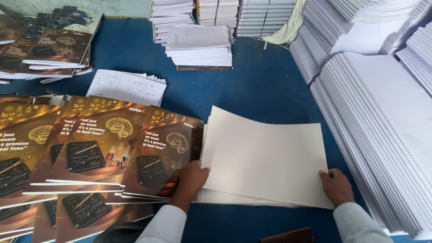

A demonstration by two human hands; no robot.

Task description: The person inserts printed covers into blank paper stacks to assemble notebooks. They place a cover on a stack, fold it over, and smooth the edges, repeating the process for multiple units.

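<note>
Blue table point(265, 85), covers point(162, 157) cut off left.

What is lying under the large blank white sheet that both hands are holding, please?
Under the white sheet, edges of more white sheets show along its near side on the blue table. How many lie beneath is hidden.

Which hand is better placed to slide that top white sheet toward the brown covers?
Probably the left hand: it grips the white sheet at the raised edge nearest the brown covers. The right hand only pins the far corner.
</note>
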